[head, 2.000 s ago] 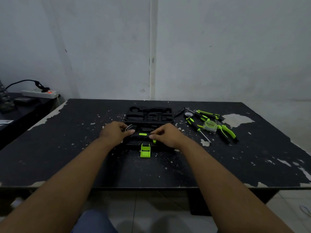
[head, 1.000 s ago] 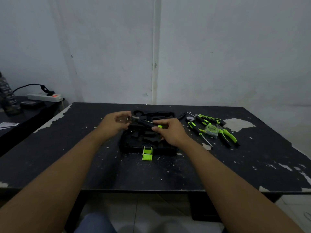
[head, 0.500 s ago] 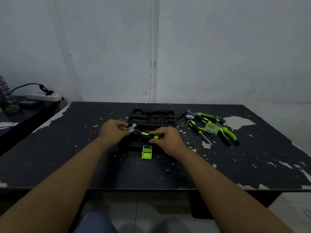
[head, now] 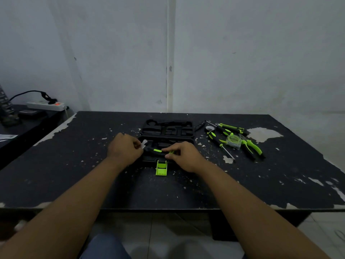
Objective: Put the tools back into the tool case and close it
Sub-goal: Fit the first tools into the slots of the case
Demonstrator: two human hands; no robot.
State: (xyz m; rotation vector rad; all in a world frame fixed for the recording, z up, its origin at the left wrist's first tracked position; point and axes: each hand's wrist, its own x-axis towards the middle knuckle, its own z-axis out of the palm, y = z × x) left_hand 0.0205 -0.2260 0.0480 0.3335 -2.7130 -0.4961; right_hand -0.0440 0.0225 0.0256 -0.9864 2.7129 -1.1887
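Tabletop (head: 186, 189), black with pale chipped patches, stands against a plain grey-white wall (head: 242, 53). The tool case (head: 168, 128) lies open at its centre, green latch (head: 161, 168) pointing toward the near edge.

The left hand (head: 125, 152) curls round the metal end of a black-and-green tool (head: 155, 150). The right hand (head: 184, 156) pinches the handle's other end. Both hands cover the case's near half, so whether the tool sits in a recess cannot be told.

Right of the case, apart from it, lie screwdrivers (head: 220, 143), a tape measure (head: 233, 142), pliers (head: 252, 148) and a tape roll (head: 209, 128). A power strip (head: 46, 106) rests on a side surface at far left.
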